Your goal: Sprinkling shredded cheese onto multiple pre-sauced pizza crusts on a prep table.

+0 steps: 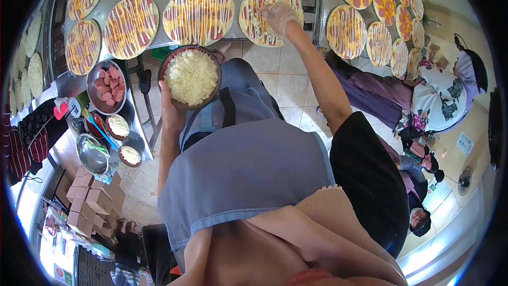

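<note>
My left hand (168, 103) grips the left side of a round brown bowl (203, 103), held in front of my apron. Pale grated cheese (189, 77) heaps up inside it. At the table's front right, my right hand (279, 18), in a clear plastic glove, hovers over a flat pizza (254, 2) striped with white sauce. Its fingers are curled downward with grated cheese at them, and loose shreds lie on the pizza beneath. To its left lies another striped pizza (198, 15) with pink slices and orange shreds, no cheese heap on it.
Several more pizzas cover the metal table (235, 26) and a second table at right. A side stand on the left carries a bowl of pink sausage slices (109, 86) and small cheese bowls (117, 126). Cardboard boxes (82, 201) stack behind. Co-workers (444, 92) stand at right.
</note>
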The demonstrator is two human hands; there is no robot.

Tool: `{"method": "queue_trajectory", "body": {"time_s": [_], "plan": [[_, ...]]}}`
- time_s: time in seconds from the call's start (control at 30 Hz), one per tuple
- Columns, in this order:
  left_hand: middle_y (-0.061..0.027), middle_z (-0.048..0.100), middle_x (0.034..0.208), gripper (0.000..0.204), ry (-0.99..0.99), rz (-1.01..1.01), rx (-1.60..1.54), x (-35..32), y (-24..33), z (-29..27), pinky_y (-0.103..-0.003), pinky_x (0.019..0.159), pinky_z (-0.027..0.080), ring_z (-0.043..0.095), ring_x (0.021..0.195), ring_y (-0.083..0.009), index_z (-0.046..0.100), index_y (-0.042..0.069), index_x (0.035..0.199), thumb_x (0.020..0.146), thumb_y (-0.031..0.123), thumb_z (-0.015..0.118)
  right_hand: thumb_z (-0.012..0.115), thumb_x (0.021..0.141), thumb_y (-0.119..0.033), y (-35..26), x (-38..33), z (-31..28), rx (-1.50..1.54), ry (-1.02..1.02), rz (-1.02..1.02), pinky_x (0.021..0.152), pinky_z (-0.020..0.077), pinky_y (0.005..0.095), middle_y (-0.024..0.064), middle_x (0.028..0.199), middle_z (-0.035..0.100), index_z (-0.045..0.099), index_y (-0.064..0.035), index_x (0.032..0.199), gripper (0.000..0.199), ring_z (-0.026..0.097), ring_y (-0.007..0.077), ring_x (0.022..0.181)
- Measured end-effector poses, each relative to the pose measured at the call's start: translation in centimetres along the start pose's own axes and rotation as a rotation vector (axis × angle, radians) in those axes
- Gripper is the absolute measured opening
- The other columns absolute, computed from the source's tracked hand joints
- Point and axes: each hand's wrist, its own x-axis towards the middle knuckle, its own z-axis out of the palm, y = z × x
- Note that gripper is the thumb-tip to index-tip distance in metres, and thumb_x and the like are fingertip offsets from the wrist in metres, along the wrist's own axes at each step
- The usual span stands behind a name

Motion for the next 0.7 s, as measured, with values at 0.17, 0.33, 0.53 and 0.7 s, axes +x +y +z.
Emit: {"method": "queue_trajectory", "body": {"time_s": [0.17,0.33,0.53,0.7], "plan": [[-0.0123,0.041,0.136,0.062,-0.025,-0.005,0.015,0.5,0.0,0.1,-0.039,0.105,0.032,0.041,0.125,-0.0243,0.03,0.005,0.138,0.096,0.051,0.026,0.055,0.079,-0.001,-1.0,1.3,-0.2,-0.043,-0.044,-0.032,0.075,0.0493,0.0354,0.0168,0.09,0.064,0.062,-0.0108,0.112,0.035,0.062,0.0311,0.083],[-0.0122,0.043,0.135,0.062,-0.025,-0.008,0.05,1.1,0.4,0.7,-0.039,0.101,0.038,0.046,0.121,-0.024,0.031,0.006,0.137,0.096,0.052,0.03,0.056,0.073,0.006,-2.5,3.4,-0.2,-0.291,-0.07,-0.092,0.08,0.0505,0.0344,0.0142,0.094,0.061,0.057,-0.014,0.115,0.046,0.061,0.028,0.088],[-0.0125,0.045,0.133,0.062,-0.088,0.015,0.051,2.7,0.4,1.3,-0.036,0.102,0.035,0.045,0.122,-0.0226,0.035,0.001,0.134,0.097,0.05,0.028,0.057,0.078,0.002,-3.2,2.1,-1.3,-0.394,0.059,-0.091,0.08,0.0506,0.0327,0.0145,0.099,0.063,0.062,-0.0127,0.111,0.036,0.062,0.0282,0.09],[-0.0114,0.045,0.132,0.058,-0.11,-0.033,0.027,5.5,-0.4,2.0,-0.036,0.101,0.036,0.046,0.12,-0.021,0.036,0.001,0.133,0.097,0.047,0.034,0.056,0.086,-0.01,-6.8,-2.4,-4.1,0.398,0.082,-0.035,0.077,0.0511,0.033,0.0165,0.092,0.065,0.067,-0.0092,0.102,0.02,0.063,0.0293,0.083]]}}
